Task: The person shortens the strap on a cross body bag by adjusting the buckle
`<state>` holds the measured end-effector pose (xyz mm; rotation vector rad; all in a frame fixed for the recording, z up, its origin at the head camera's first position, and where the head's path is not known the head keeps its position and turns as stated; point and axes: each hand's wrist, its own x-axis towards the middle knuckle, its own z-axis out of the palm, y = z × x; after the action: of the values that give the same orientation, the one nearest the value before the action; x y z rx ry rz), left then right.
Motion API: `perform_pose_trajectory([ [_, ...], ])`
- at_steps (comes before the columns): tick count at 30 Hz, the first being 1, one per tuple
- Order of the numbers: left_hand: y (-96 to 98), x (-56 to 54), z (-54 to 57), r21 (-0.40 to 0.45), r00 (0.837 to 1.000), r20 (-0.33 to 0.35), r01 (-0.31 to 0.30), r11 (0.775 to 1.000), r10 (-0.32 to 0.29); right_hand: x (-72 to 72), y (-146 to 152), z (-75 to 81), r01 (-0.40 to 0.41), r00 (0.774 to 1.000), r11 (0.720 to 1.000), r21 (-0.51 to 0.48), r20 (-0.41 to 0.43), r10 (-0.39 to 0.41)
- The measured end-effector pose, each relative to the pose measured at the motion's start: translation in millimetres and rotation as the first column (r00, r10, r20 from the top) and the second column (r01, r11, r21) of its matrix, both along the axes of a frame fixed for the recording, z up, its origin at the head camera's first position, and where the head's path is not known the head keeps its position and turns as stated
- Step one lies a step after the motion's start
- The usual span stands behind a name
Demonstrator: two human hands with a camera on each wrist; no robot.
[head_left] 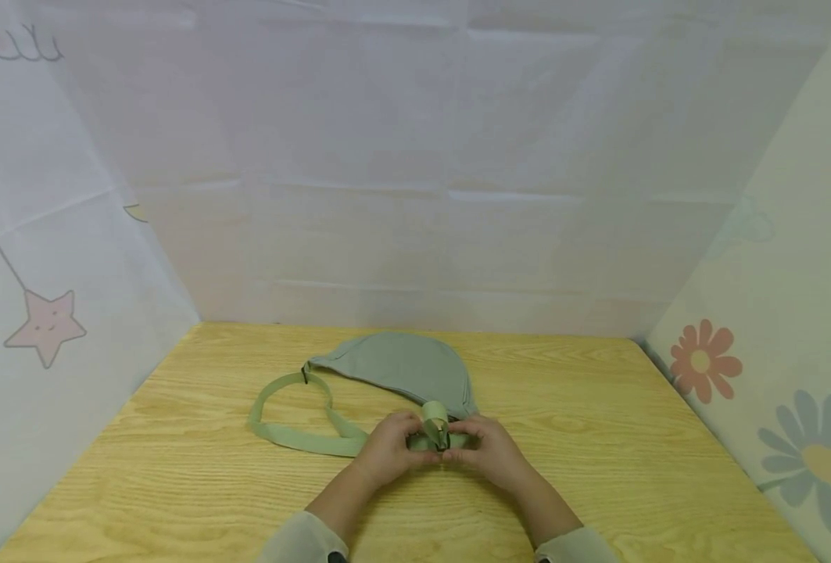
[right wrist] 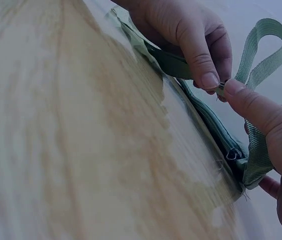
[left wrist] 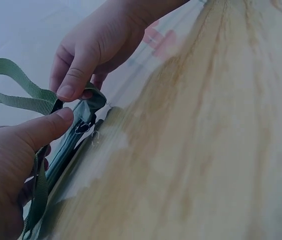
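A grey-green crescent-shaped waist bag [head_left: 401, 363] lies on the wooden table, its light green webbing strap [head_left: 302, 439] curving out on the left. Close to the bag's right end, my left hand [head_left: 389, 452] and right hand [head_left: 494, 452] meet at a dark strap buckle [head_left: 444, 439]. Both pinch the strap there between thumb and fingers, thumb tips nearly touching. A strap loop [right wrist: 276, 37] stands up above the fingers in the right wrist view. Fingers hide most of the buckle. A zip pull [left wrist: 82, 128] hangs at the bag's end in the left wrist view.
The light wooden table [head_left: 640, 438] reaches back to a pale cloth wall [head_left: 415, 234]. Cloth also closes the left and right sides, printed with a pink star [head_left: 45, 324] and flowers [head_left: 706, 360].
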<state>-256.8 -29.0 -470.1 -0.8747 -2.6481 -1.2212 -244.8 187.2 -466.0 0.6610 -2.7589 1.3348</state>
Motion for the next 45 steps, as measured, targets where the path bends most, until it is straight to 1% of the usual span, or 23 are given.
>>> perform_pose_trajectory([
  [3, -3.0, -0.4, 0.1, -0.003, 1.0, 0.002, -0.004, 1.0, 0.004, -0.2, 0.4, -0.2, 0.004, 1.0, 1.0, 0.003, 0.005, -0.004],
  [8, -11.3, -1.8, -0.8, 0.01, 0.999, 0.038, 0.002, 1.0, -0.002, -0.4, 1.2, -0.4, 0.017, 1.0, 1.0, 0.006, 0.016, -0.017],
  [14, -23.4, -2.4, -1.4, 0.002, 0.997, 0.08, 0.007, 1.0, -0.007, -0.2, 0.7, 0.1, 0.043, 0.999, 0.999, 0.005, 0.023, -0.043],
  [20, -35.2, -3.1, -2.4, 0.002, 0.995, 0.095, 0.009, 1.0, -0.009, -0.8, 1.1, -0.7, 0.058, 0.998, 0.998, 0.01, 0.015, -0.058],
  [27, -48.5, -2.5, -0.4, 0.006, 0.992, 0.123, 0.013, 1.0, -0.014, -0.5, 1.3, 0.0, 0.055, 0.998, 0.998, 0.022, 0.004, -0.055],
  [30, -53.2, -2.4, 0.8, -0.007, 0.991, 0.136, 0.008, 1.0, -0.007, -0.5, 1.0, 0.6, 0.051, 0.999, 0.998, 0.027, -0.002, -0.051],
  [34, -58.2, -2.1, 1.5, -0.016, 0.991, 0.134, 0.018, 1.0, -0.016, -0.9, 0.5, 0.6, 0.041, 0.999, 0.999, 0.021, 0.002, -0.041],
  [39, -65.8, -0.8, 2.3, -0.008, 0.99, 0.137, 0.032, 0.999, -0.031, -1.1, 0.0, 0.4, 0.03, 1.0, 0.999, 0.03, 0.0, -0.03],
  [43, -74.5, -0.4, 5.0, -0.023, 0.987, 0.158, 0.016, 1.0, -0.012, -1.2, -0.5, 0.5, 0.03, 0.999, 0.999, 0.044, -0.014, -0.029],
  [45, -79.1, -1.0, 5.9, -0.038, 0.988, 0.157, 0.007, 0.999, -0.001, -1.0, -0.5, 0.6, 0.032, 0.999, 0.998, 0.05, -0.016, -0.031],
])
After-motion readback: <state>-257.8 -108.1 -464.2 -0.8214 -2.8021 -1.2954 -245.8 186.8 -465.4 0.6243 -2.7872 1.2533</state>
